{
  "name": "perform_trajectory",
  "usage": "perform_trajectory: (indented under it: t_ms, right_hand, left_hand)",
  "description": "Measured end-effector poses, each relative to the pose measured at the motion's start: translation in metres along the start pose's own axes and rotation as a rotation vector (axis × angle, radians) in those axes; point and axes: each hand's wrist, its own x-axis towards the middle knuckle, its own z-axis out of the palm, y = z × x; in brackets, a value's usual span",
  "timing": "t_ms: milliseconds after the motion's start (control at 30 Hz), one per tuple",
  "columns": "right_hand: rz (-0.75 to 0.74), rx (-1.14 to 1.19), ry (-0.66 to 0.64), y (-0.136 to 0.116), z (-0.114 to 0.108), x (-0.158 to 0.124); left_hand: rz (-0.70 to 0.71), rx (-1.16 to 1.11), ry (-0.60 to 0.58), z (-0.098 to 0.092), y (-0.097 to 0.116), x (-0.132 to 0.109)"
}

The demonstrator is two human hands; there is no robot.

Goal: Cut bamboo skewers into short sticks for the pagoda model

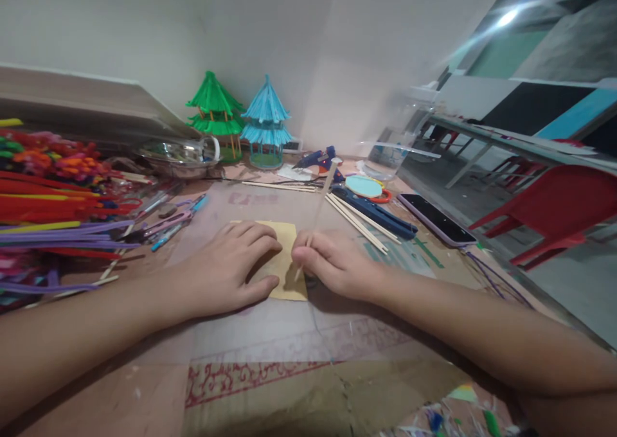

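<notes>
So, coloured fuzzy stems (53,202) crowd the left of the desk (91,392); the left hand (235,263) rests palm-down, thumb spread, on a yellow sheet (285,265) at the desk's middle. Near the sheet's right edge, the right hand (340,267) pinches a thin stick (326,189); farther right lies a phone (436,218).

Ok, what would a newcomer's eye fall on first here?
Probably the green model pagoda and blue model pagoda, side by side at the back. Then the bright bundles at far left. Centrally, the left hand rests on a yellow sheet; the right hand grips a thin stick.
</notes>
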Motion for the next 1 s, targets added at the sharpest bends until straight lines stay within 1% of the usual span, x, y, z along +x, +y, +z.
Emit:
perform_trajectory:
  t_ms: [33, 100, 200, 267, 367, 433, 600, 700, 767, 833, 933, 1000]
  right_hand:
    - [-0.017, 0.019, -0.012, -0.001, 0.0, -0.001]
    - [-0.015, -0.026, -0.015, 0.001, 0.0, 0.001]
    - [0.072, -0.167, 0.031, 0.01, -0.001, 0.006]
    - [0.086, -0.188, 0.051, 0.011, 0.0, 0.006]
    - [-0.008, -0.086, 0.013, 0.005, 0.001, 0.003]
    - [-0.057, -0.062, -0.013, 0.004, 0.002, 0.002]
    - [-0.025, -0.251, 0.057, 0.016, 0.0, 0.008]
    - [-0.029, -0.191, 0.061, 0.012, -0.001, 0.006]
    - [-0.052, -0.1, 0.028, 0.005, 0.0, 0.003]
    - [-0.063, -0.075, -0.016, 0.003, 0.0, 0.002]
    - [0.005, -0.148, -0.001, 0.009, 0.0, 0.006]
    - [0.085, -0.112, 0.044, 0.014, 0.0, 0.009]
  left_hand:
    - [0.004, -0.003, 0.001, 0.0, 0.0, 0.0]
    - [0.003, 0.001, 0.002, 0.0, 0.0, 0.001]
    - [-0.021, 0.017, -0.01, 0.0, 0.001, 0.002]
    - [-0.027, 0.014, -0.018, -0.001, 0.001, 0.002]
    - [-0.011, -0.007, -0.014, -0.001, 0.001, 0.001]
    - [-0.003, -0.008, -0.008, -0.001, 0.001, 0.001]
    - [-0.029, 0.019, -0.022, -0.001, 0.001, 0.001]
    - [-0.033, 0.013, -0.015, -0.001, 0.0, 0.001]
    - [-0.022, -0.002, -0.009, 0.0, 0.0, 0.001]
    - [-0.016, -0.014, -0.001, 0.0, 0.0, 0.001]
    - [-0.026, -0.01, 0.006, -0.001, 0.0, 0.002]
    - [-0.033, 0.001, -0.005, -0.002, 0.001, 0.002]
